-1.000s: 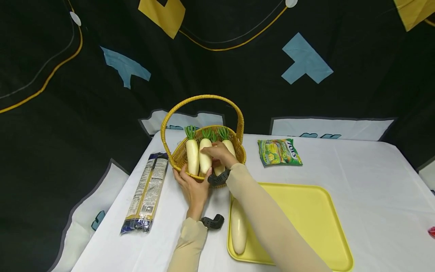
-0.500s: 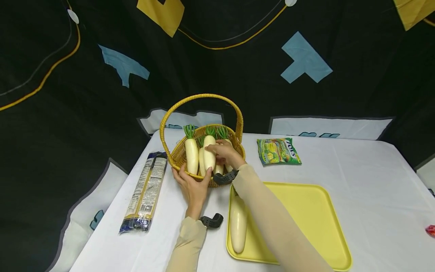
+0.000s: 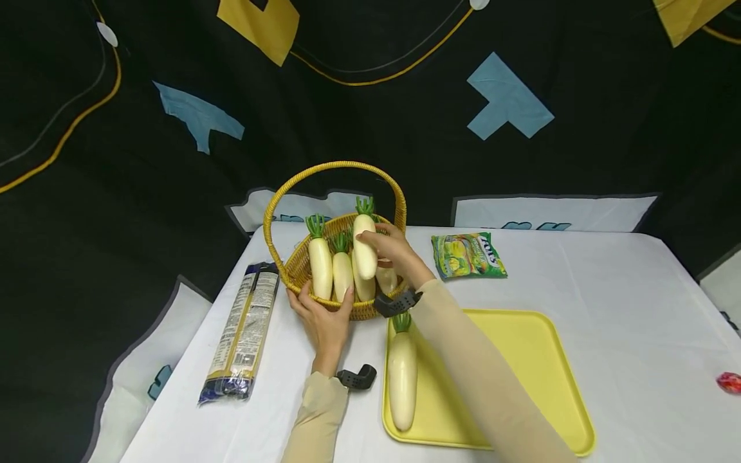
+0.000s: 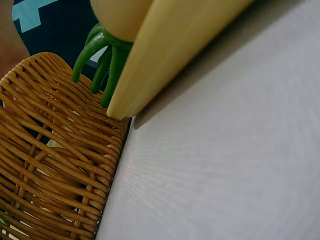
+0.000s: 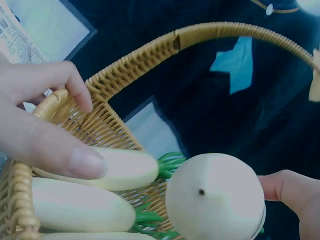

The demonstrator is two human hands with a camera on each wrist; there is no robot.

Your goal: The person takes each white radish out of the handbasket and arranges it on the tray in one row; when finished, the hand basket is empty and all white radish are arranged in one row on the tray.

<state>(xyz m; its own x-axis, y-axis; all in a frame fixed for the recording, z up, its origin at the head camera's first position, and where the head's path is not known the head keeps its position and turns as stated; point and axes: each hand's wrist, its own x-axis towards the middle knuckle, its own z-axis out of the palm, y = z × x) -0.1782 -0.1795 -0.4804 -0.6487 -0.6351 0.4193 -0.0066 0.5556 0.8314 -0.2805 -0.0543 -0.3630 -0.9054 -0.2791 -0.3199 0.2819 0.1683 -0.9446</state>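
Observation:
A wicker basket with a tall hoop handle stands at the back of the table, holding several white radishes with green tops. My left hand grips its front rim, thumb over the edge in the right wrist view. Above the basket my right hand holds one white radish, which appears end-on in the right wrist view. Another white radish lies along the left side of the yellow tray. The left wrist view catches the basket's woven side and that radish's green top.
Left of the basket lies a long printed packet. A green candy bag rests behind the tray. A small red wrapped item sits near the table's right side. A dark cloth hangs behind the table.
My right hand has lifted a white radish from among the others, up and slightly right, above the basket. The left hand has stayed at the basket's front rim.

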